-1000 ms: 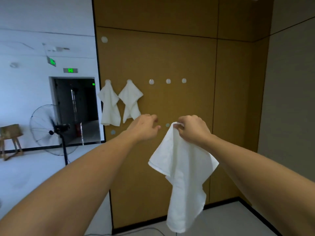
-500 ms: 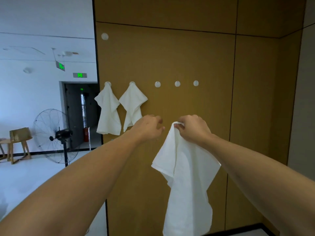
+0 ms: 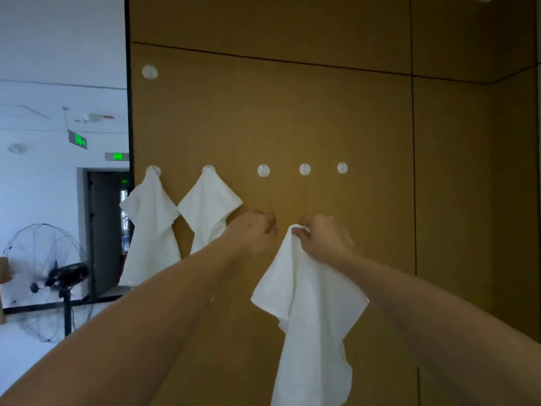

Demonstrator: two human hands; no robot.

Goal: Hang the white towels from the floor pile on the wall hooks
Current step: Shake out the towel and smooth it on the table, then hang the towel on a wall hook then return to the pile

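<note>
Brown panel wall ahead, with two towels already hung on the two leftmost hooks of a row, three bare hooks to their right and one more high up at left. Third towel dangling in front of the wall below the bare hooks, lower end cut off by the frame edge, top corner pinched in the right hand. Left hand curled just beside it, fingers turned away, so cannot tell whether clenched or gripping anything.

Dim, soft-focus brown wall; brighter daylight at left; wide-angle bowing.
</note>
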